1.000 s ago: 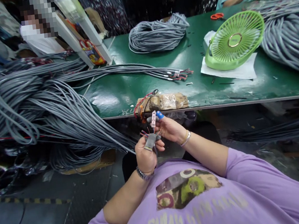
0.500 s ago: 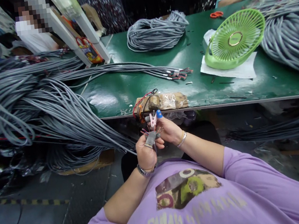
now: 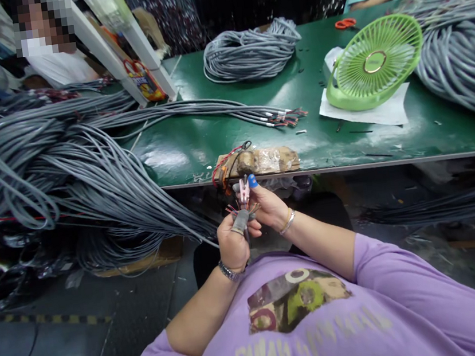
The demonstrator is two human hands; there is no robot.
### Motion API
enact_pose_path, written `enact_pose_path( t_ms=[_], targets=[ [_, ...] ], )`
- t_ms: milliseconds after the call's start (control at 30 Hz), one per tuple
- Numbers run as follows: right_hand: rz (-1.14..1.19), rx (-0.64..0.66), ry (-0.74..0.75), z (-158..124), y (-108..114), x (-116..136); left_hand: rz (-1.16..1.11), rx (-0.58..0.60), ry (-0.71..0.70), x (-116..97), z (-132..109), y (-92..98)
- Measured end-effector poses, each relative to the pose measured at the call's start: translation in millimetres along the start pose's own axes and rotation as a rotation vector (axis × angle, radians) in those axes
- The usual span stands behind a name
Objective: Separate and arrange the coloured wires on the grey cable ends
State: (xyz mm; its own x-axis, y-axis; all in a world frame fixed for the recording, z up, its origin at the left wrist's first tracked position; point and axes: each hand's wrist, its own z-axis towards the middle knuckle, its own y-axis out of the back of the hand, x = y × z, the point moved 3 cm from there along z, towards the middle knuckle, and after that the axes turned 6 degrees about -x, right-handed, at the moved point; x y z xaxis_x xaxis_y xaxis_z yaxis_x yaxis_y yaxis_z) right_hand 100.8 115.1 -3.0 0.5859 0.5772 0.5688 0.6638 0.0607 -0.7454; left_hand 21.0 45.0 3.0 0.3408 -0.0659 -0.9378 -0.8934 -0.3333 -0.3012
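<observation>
My left hand (image 3: 234, 246) is closed around the end of a grey cable (image 3: 210, 241), just below the bench edge. Thin coloured wires (image 3: 231, 209) fan out above its thumb, which has a grey wrapping (image 3: 240, 221). Beside it, my right hand (image 3: 272, 207) pinches a small pink clip (image 3: 244, 191) over the wires; a blue cover (image 3: 252, 181) is on one fingertip. The hands are nearly touching, and the exact contact between clip and wires is too small to tell. Just beyond them lies a wooden block (image 3: 276, 160) with red and black leads.
Grey cable bundles (image 3: 103, 177) hang over the bench at left. Stripped cable ends (image 3: 284, 117) lie on the green bench (image 3: 199, 148). A cable coil (image 3: 250, 52), orange-handled scissors (image 3: 345, 24) and a green fan (image 3: 374, 63) are farther back. Co-workers sit across the bench.
The pink clip has turned slightly more upright in my right hand. Both hands stay almost in place. The co-worker at the upper right has lowered their hands.
</observation>
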Motion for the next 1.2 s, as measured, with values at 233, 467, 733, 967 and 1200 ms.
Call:
enact_pose_path(
  t_ms=[233, 467, 733, 967, 1200],
  targets=[
    [0.165, 0.044, -0.071, 0.3, 3.7, -1.2, 0.010, 0.015, -0.011, -2.1, -2.6, 0.4],
    [0.106, 0.080, -0.110, -6.9, 3.3, 8.4, 0.010, 0.011, -0.072, -4.5, -8.8, 6.9],
    [0.006, -0.071, 0.106, -0.8, 8.1, 6.5, 0.027, -0.043, -0.112, -6.6, -3.4, 6.9],
    [0.076, -0.012, -0.041, 5.0, 2.2, 2.6, 0.076, -0.035, -0.150, -1.7, 1.9, 9.6],
    [0.141, -0.084, -0.033, 7.5, 0.1, 3.5, 0.107, -0.019, -0.159, 3.3, 6.5, 11.4]
  ],
)
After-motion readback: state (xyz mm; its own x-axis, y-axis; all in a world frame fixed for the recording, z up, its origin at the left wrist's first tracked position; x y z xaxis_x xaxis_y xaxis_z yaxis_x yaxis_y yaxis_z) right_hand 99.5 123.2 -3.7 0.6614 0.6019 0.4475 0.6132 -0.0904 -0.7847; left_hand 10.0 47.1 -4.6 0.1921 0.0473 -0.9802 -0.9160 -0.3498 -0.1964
